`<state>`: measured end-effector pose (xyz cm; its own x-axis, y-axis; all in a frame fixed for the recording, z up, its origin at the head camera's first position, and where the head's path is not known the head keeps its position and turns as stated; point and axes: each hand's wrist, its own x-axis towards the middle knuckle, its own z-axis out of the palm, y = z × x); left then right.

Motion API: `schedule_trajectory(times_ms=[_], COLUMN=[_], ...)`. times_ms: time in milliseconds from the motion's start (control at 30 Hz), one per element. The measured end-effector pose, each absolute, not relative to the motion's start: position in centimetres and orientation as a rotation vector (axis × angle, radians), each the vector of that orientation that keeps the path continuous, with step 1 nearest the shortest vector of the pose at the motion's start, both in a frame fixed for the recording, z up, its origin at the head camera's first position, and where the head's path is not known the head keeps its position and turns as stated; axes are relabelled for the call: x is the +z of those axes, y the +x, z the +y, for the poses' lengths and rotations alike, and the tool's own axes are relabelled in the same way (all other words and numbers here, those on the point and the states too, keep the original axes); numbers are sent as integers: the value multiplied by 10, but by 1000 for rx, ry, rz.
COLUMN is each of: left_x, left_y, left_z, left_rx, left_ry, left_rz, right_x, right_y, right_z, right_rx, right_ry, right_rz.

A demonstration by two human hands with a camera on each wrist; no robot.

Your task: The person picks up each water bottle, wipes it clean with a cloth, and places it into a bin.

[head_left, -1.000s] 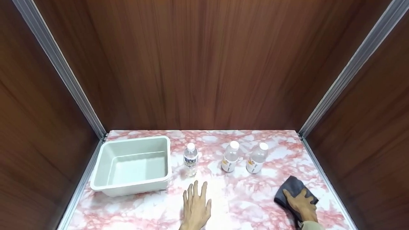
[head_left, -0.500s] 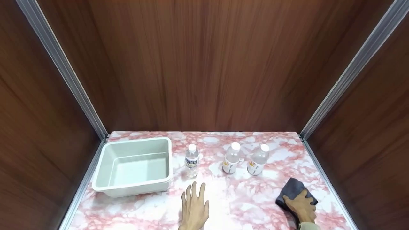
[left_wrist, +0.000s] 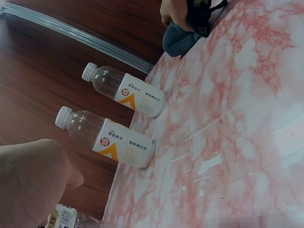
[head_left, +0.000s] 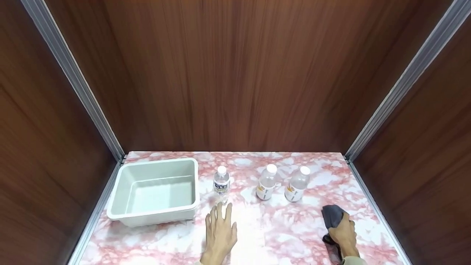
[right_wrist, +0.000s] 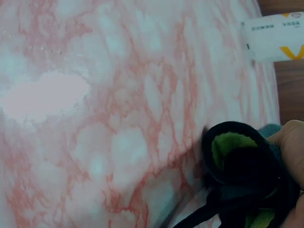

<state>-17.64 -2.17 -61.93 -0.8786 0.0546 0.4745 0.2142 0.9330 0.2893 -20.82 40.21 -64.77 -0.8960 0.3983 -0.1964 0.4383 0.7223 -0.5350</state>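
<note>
Big brown wood-grain panels (head_left: 235,81) wall in the scene, and below them lies the pink-and-white marbled surface (head_left: 279,232). Over on the left, there's the pale tub (head_left: 158,218), open side up. Now the hands: the left hand (head_left: 220,233) has its fingers spread, free, just in front of the smallest bottle; the right hand (head_left: 345,233) grips the dark cloth (head_left: 332,216) at the surface's front right, green lining flashing in the right wrist view. Two white-labelled bottles (head_left: 266,182) stand side by side mid-surface, and the slim clear bottle (head_left: 221,184) stands between them and the tub.
</note>
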Motion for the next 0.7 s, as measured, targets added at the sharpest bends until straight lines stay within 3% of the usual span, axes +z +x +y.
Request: schedule_trajectory(times_ms=[300, 700], left_x=[-606, -583], left_y=[-193, -216], left_z=[-31, -39], left_rx=[-458, -548], left_ry=[-224, -229], left_rz=[-2473, -2437], right_x=[-626, -562], right_y=[-207, -216], right_z=[398, 375], right_rx=[-1037, -1217], right_ry=[660, 594], right_rz=[2983, 3139])
